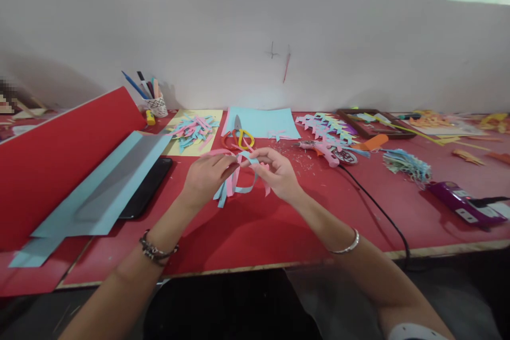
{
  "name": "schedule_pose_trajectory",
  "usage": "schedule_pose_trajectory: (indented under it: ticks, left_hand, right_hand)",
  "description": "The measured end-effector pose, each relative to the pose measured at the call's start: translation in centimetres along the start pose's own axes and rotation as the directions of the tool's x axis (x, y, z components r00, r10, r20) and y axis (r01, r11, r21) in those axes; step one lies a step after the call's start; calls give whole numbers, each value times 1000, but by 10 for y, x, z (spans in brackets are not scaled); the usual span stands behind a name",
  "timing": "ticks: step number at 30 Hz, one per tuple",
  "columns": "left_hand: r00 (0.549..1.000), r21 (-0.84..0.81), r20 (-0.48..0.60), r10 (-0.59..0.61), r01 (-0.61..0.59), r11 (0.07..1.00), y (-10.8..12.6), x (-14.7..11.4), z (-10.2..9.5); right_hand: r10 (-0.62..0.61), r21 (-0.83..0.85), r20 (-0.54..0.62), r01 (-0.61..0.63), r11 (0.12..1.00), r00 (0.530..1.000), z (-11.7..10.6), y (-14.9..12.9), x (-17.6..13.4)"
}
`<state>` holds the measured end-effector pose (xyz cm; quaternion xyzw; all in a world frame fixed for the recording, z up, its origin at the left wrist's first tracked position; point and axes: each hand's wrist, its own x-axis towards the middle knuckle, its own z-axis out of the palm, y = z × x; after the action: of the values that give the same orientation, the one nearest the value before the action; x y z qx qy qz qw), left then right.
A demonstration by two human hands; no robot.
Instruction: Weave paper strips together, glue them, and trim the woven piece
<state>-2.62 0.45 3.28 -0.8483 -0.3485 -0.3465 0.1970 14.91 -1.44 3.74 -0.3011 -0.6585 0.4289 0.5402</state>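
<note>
Above the red table (pixel 255 234), my left hand (pixel 207 174) and my right hand (pixel 277 171) pinch the same bundle of pink and blue paper strips (pixel 236 181). The strips are looped between my fingers, and their loose ends hang down toward the table. Just behind my hands lie scissors (pixel 240 135) with orange and yellow handles, partly on a light blue paper sheet (pixel 263 122). A pile of cut strips (pixel 194 130) rests on a yellow sheet at the back left.
A glue gun (pixel 324 151) with a black cord (pixel 378 210) lies right of my hands. A purple power strip (pixel 462 203) sits far right. A black phone (pixel 147 194), blue folded paper (pixel 99 191) and red card (pixel 51 159) fill the left. A pen cup (pixel 156 105) stands by the wall.
</note>
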Motion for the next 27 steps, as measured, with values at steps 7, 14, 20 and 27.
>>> schedule_pose_trajectory:
  ticks: [7,14,20,27]
  left_hand:
    - [991,-13,73,-113,114,993,7,4,-3]
    - [977,41,148,-155,151,988,9,8,-9]
    - [968,42,148,-202,198,979,5,7,-8]
    - [954,-11,282,-105,112,994,7,9,-11]
  right_hand:
    - [-11,-106,23,13,994,1000,-1,-1,-2]
    - [-87,-288,46,97,953,995,-1,-2,-2]
    - [-206,-683,-12,143,717,978,1,2,-3]
    - [-163,-854,51,127,504,985,3,5,-5]
